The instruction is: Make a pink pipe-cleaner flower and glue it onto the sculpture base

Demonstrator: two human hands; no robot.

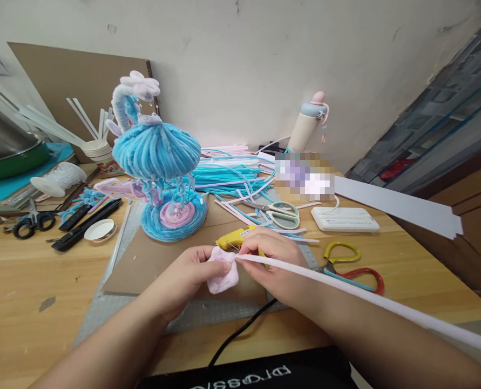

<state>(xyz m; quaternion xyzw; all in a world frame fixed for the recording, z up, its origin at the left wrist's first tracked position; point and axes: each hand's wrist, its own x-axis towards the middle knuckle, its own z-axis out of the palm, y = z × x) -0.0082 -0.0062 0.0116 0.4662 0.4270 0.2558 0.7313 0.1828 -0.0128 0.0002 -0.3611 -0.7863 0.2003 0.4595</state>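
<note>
Left hand and right hand were held close together over a brown cardboard sheet. A folded pale pink fuzzy piece was gripped between the left thumb and fingers; a long pale pink strip was pinched near its end by the right fingertips, just beside that piece, its length draped across the right forearm. Whether the two were joined could not be told. Just beyond, a yellow glue gun was partly covered by the right hand, with red-and-yellow-handled scissors placed to its right. Farther off, a blue fuzzy umbrella-shaped model was stood at the left, and blue strips were heaped beside it. A bottle was set near the wall.
</note>
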